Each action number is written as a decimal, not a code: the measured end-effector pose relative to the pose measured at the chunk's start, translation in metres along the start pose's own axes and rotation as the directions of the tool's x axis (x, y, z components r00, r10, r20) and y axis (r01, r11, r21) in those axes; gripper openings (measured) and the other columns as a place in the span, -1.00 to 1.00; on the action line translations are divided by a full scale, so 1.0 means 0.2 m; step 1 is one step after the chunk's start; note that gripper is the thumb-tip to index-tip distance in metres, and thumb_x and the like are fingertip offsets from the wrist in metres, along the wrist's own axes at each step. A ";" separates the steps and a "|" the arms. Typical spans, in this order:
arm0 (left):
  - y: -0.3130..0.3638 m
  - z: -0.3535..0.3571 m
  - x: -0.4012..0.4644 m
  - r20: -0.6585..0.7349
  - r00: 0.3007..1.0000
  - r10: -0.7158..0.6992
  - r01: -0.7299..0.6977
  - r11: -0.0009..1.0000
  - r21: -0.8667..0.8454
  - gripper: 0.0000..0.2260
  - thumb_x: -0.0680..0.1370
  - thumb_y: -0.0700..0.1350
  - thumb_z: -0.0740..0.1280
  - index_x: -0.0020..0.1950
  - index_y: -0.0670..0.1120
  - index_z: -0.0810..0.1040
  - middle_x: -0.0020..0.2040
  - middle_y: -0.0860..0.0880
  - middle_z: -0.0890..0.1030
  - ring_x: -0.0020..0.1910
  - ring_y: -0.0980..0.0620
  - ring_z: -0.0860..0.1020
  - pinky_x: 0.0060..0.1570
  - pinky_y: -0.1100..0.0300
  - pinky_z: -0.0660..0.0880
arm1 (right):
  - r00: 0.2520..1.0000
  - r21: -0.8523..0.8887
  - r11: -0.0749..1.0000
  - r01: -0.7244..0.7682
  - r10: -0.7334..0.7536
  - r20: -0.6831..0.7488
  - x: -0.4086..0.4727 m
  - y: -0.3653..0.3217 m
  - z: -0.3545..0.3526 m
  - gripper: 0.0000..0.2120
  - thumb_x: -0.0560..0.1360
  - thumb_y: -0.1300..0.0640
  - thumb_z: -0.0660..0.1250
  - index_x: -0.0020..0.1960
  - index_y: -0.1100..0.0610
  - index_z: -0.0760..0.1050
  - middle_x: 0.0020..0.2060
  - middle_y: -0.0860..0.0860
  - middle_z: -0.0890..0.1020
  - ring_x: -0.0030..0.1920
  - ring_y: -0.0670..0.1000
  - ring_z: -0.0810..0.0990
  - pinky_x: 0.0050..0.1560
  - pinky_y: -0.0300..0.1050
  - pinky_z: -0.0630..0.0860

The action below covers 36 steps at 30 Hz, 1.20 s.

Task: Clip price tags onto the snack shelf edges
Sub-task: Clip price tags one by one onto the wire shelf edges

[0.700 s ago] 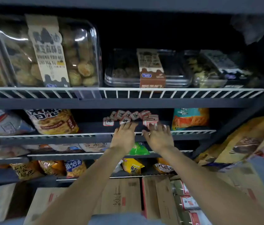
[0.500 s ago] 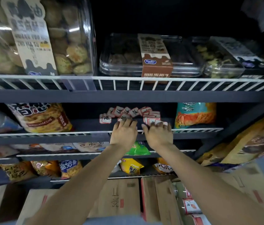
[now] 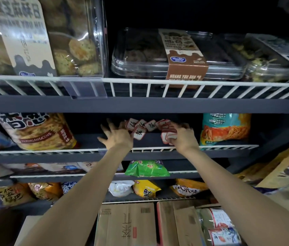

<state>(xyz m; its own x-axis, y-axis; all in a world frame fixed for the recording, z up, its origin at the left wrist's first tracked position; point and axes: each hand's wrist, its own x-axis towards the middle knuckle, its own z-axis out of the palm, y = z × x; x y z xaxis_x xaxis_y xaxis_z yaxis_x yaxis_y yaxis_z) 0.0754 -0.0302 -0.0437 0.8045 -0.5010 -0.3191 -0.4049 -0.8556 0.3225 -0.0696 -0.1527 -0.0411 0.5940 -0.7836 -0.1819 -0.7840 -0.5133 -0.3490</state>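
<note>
A heap of small white price tags (image 3: 144, 127) with red borders lies on the dark second shelf, between a yellow snack bag and a teal one. My left hand (image 3: 117, 136) reaches over the white wire shelf edge (image 3: 229, 147) with fingers spread, touching the left side of the heap. My right hand (image 3: 182, 139) is at the right side of the heap, its fingers curled round a small stack of tags (image 3: 169, 136). A clear plastic tag holder (image 3: 85, 88) hangs on the wire edge of the shelf above.
Clear boxes of biscuits (image 3: 177, 55) sit on the top shelf. A yellow snack bag (image 3: 37, 132) and a teal bag (image 3: 225, 128) flank the tags. Lower shelves hold more snack packets (image 3: 147, 168). Cardboard cartons (image 3: 127, 226) stand on the floor below, and large bags (image 3: 285, 167) lean at right.
Both hands have moved from the wire edge deeper into the shelf. The left fingers have spread at the heap and the right hand has closed on some tags. The camera has moved closer.
</note>
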 end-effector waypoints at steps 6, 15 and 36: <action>0.02 0.05 0.08 0.088 0.987 0.137 -0.137 0.991 -0.003 -0.47 0.62 -0.07 0.14 0.53 0.13 -0.02 0.56 -0.05 -0.16 0.51 -0.21 -0.21 0.46 -0.18 -0.12 | 0.990 0.109 0.991 0.076 -0.088 0.111 0.07 -0.05 0.01 -0.46 0.53 0.22 0.31 0.46 0.04 0.25 0.39 0.12 0.37 0.36 0.13 0.35 0.29 -0.17 0.28; 0.10 0.13 0.07 0.020 0.932 0.362 -0.357 0.926 -0.124 -0.50 0.57 -0.28 0.21 0.49 -0.04 0.20 0.53 -0.08 0.11 0.53 -0.09 -0.03 0.49 0.01 0.05 | 0.982 0.142 0.979 0.146 -0.161 0.101 0.11 -0.06 0.01 -0.40 0.47 0.27 0.37 0.45 0.04 0.27 0.41 0.13 0.29 0.39 0.12 0.29 0.37 -0.17 0.22; 0.20 0.09 0.04 -0.025 0.960 0.278 -0.276 0.935 -0.224 -0.61 0.50 -0.08 0.34 0.32 0.11 0.42 0.38 -0.04 0.27 0.35 -0.15 0.19 0.29 0.00 0.29 | 0.951 -0.031 0.984 0.173 -0.159 0.264 0.26 -0.09 -0.08 -0.39 0.30 0.15 0.52 0.27 0.09 0.35 0.27 0.09 0.33 0.31 0.10 0.29 0.21 -0.13 0.32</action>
<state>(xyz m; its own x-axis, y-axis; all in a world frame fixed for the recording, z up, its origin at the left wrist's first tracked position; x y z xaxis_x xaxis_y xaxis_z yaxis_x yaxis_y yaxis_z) 0.0589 -0.0710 -0.0493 0.6709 -0.7154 -0.1949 -0.5030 -0.6322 0.5893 -0.0265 -0.1898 -0.0300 0.7376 -0.5712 -0.3602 -0.6743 -0.6518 -0.3470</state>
